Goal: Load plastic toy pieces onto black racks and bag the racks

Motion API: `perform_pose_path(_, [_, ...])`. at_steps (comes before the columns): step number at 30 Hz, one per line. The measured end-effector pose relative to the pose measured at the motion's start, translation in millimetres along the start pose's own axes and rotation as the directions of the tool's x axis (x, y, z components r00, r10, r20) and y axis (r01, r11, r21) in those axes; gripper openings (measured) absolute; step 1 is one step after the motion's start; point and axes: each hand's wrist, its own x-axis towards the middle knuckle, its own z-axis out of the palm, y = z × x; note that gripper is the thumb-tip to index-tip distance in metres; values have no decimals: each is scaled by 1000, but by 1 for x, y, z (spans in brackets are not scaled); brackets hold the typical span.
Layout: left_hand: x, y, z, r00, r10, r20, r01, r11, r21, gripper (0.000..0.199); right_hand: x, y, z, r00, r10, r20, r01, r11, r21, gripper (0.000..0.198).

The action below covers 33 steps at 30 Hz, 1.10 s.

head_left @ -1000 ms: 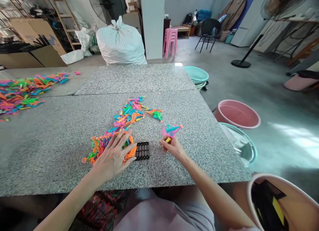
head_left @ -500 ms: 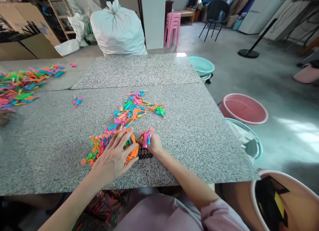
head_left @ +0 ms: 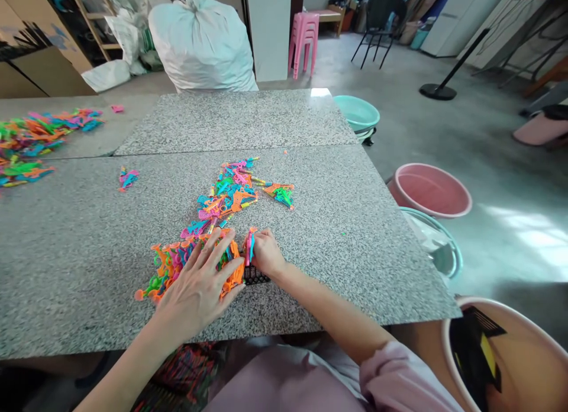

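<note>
My left hand (head_left: 195, 285) lies with fingers spread over a packed row of small plastic toy pieces (head_left: 162, 267), orange, green, pink and blue, whose exact kind I cannot tell. Those pieces stand close together in a black grid rack (head_left: 256, 276), mostly covered by them and by the hand. At its right end, my right hand (head_left: 268, 255) pinches a pink and blue plastic toy piece (head_left: 249, 247), held upright over the bare cells. Whether its lower end sits in a cell is unclear. Just beyond the rack spreads a loose pile of similar pieces (head_left: 228, 194).
A small cluster of pieces (head_left: 279, 194) lies right of the pile, another (head_left: 128, 179) to the left. A larger heap (head_left: 44, 134) covers the far left of the speckled table (head_left: 355, 252). Tubs, one of them pink (head_left: 432, 190), stand beyond the right edge; a white sack (head_left: 202, 42) is behind.
My right hand has shifted slightly left, and the pink and blue piece has turned more upright, close beside the filled row. The left hand stays on the row. The whole view has shifted a little.
</note>
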Motion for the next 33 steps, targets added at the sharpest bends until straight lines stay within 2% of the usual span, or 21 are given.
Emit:
perform_pose_path(4, [2,1,1,1000,-7,-19,7,1000,11,30,-1,-13,-10,997,-28,75,33,997,-70,12])
perform_pose_path(9, [3,2,3,999,-7,-43,8,999,32,30,9,-21,-21,986,45,160,-29,994,-103,17])
perform_pose_path(14, [3,1,5,996,-23,-88,25,999,27,42,13,-27,-21,984,48,169,-32,995,-97,22])
perform_pose_path(18, [3,-3,7,997,30,-67,-26,998,65,41,13,-18,-16,992,31,120,-26,999,-47,20])
perform_pose_path(23, [2,-4,7,1000,23,-21,-22,999,50,40,10,-3,-17,982,-112,153,103,993,66,16])
perform_pose_path(27, [5,1,6,1000,-22,-21,23,1000,11,38,4,-14,-7,992,-73,104,75,997,-15,9])
perform_pose_path(30, [6,3,7,999,-35,-33,35,999,8,35,12,-12,-8,981,-99,168,106,994,-31,9])
perform_pose_path(32, [5,3,7,999,-31,-34,31,999,9,33,22,5,-20,971,-135,196,143,989,-29,20])
perform_pose_path(33, [4,2,8,999,-32,-29,32,999,10,32,25,16,-28,981,-107,160,117,992,-54,26])
